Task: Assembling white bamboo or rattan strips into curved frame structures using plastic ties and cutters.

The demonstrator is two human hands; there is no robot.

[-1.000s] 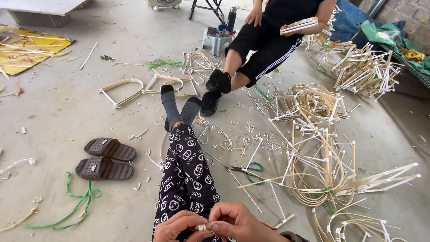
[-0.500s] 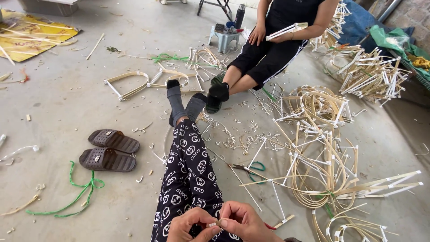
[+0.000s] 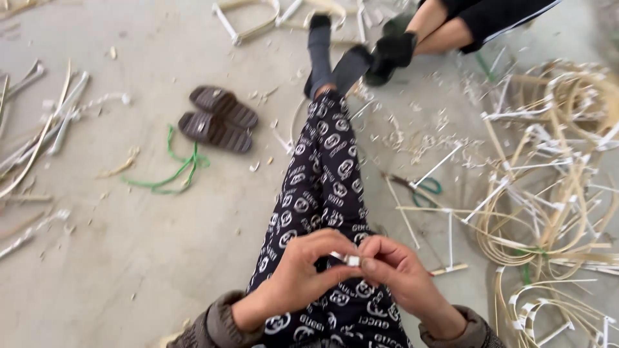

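Observation:
Over my patterned black trousers, my left hand and my right hand meet at the fingertips. Between them they pinch a small white piece, possibly tape or a short strip; its exact kind is too small to tell. My legs stretch out along the concrete floor, ending in grey socks. Both hands are closed around the piece and touch each other.
Green-handled scissors lie on the floor to the right of my legs. Coils and frames of pale rattan with white wrapping fill the right side. Brown slippers and a green cord lie left. Another person's legs sit ahead.
The view has tilted down and moved closer, so my hands sit higher and larger in frame. They keep pinching the small white piece; the other person's upper body has left the view.

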